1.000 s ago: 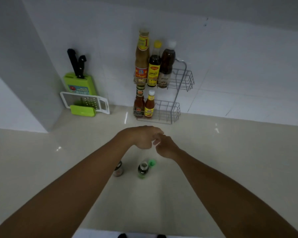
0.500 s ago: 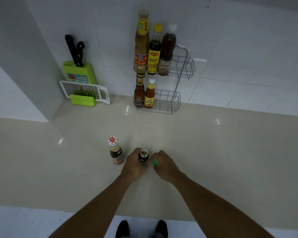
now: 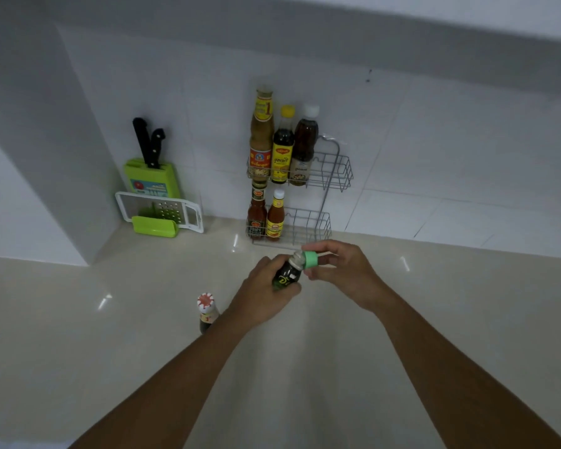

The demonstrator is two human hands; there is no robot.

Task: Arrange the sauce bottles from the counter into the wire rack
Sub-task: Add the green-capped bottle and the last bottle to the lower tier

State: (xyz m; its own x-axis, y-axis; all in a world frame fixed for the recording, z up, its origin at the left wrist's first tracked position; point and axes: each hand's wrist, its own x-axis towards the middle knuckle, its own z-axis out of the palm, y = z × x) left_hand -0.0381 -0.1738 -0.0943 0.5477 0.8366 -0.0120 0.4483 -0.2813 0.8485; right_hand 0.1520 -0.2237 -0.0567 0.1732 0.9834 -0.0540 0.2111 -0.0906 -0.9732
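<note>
My left hand [image 3: 261, 298] grips a small dark sauce bottle [image 3: 287, 273], tilted above the counter. My right hand [image 3: 342, 273] pinches its green cap [image 3: 311, 259] at the bottle's neck. A second small bottle with a red-and-white cap [image 3: 207, 314] stands on the counter just left of my left wrist. The two-tier wire rack [image 3: 332, 176] hangs on the tiled wall behind. Its upper shelf holds three tall bottles [image 3: 280, 147]. Its lower shelf [image 3: 308, 226] holds two small red sauce bottles [image 3: 266, 215] at its left end.
A green knife block with two black-handled knives [image 3: 151, 171] stands in the back-left corner, with a white-and-green grater [image 3: 161, 213] leaning in front of it. The beige counter [image 3: 434, 319] stretches right of my arms. A wall corner juts out at left.
My left hand has lifted the dark bottle off the counter and tilted it. My right hand has brought the green cap onto its neck. The view tilted upward.
</note>
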